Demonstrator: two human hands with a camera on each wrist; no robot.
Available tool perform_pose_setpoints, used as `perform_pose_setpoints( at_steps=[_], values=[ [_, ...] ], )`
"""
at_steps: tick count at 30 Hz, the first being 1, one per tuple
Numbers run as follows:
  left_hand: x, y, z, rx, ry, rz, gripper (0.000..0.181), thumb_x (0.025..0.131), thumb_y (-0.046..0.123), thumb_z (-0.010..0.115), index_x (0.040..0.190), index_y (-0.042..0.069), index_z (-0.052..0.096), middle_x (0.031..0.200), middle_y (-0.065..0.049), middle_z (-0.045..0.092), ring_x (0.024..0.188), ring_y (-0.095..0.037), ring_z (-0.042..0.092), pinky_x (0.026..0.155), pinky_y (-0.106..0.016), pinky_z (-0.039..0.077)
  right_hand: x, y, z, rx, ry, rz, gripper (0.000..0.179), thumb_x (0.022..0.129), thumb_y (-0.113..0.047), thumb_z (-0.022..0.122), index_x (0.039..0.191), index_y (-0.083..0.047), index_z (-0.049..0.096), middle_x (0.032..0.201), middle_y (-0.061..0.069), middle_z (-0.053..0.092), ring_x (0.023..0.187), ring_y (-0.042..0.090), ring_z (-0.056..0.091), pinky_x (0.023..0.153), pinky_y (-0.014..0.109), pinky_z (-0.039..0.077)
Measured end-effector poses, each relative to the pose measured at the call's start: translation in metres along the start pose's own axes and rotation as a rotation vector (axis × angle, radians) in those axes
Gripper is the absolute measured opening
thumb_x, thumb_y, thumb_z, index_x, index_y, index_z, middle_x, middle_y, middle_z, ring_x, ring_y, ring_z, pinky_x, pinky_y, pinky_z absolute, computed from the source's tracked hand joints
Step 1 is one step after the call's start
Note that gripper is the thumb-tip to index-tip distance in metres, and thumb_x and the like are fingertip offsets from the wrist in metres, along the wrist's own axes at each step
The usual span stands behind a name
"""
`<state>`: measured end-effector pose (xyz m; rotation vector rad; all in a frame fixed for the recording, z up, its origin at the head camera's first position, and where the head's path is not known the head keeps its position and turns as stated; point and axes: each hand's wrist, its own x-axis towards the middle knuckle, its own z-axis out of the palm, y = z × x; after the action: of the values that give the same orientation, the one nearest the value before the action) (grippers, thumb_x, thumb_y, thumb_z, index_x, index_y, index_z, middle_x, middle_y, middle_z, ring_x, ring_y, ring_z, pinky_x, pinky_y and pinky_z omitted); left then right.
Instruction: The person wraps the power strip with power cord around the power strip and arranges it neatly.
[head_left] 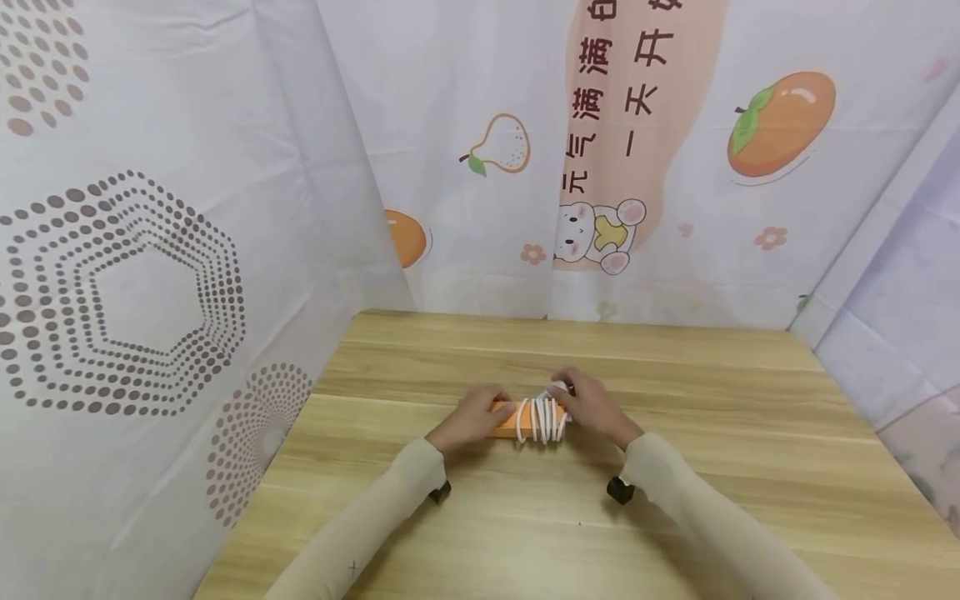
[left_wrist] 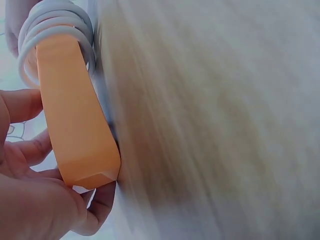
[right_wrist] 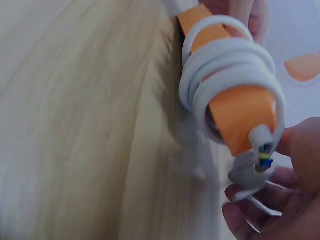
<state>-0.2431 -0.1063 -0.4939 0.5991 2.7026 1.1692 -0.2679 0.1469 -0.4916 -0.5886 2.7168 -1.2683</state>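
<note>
A long orange box [head_left: 507, 423] lies on the wooden table, with a white cable [head_left: 544, 419] wound around its right part in several loops. My left hand [head_left: 477, 412] grips the box's left end, the fingers curling around that end in the left wrist view. At the other end my right hand [head_left: 594, 408] holds a white end piece of the cable [right_wrist: 245, 175] in its curled fingers. Just above those fingers, a cut cable tip [right_wrist: 264, 156] shows blue and yellow-green wires. In the left wrist view the orange box [left_wrist: 75, 115] has a folded flap at its near end.
The wood-grain table [head_left: 525, 533] spreads out around both hands. A printed curtain [head_left: 465, 75] hangs behind its far edge, and another patterned curtain [head_left: 270, 167] runs along the left side. A black wrist strap piece [head_left: 620, 490] sits below the right cuff.
</note>
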Motion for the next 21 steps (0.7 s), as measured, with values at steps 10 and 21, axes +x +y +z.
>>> perform_pose_setpoints(
  at_steps=[10,21],
  values=[
    [-0.005,-0.004,-0.004,0.000,0.008,0.012,0.028,0.107,0.028,0.059,0.119,0.005,0.070,0.120,-0.010,0.068,0.117,-0.030,0.062,0.098,-0.048,0.050,-0.004,0.009,0.002,-0.044,0.000,-0.011,0.044,0.112,-0.031,0.045,0.138,0.004,0.056,0.113,0.014,0.070,0.100,0.026,0.066,0.089,0.049,0.053],
    [-0.002,-0.015,-0.014,0.021,0.012,0.018,0.037,0.108,0.035,0.053,0.123,0.005,0.070,0.122,-0.012,0.066,0.118,-0.031,0.058,0.097,-0.050,0.048,-0.007,0.014,-0.006,-0.022,0.006,0.018,0.052,0.113,-0.036,0.041,0.141,0.006,0.051,0.108,0.015,0.069,0.091,0.024,0.065,0.087,0.047,0.052]
  ],
)
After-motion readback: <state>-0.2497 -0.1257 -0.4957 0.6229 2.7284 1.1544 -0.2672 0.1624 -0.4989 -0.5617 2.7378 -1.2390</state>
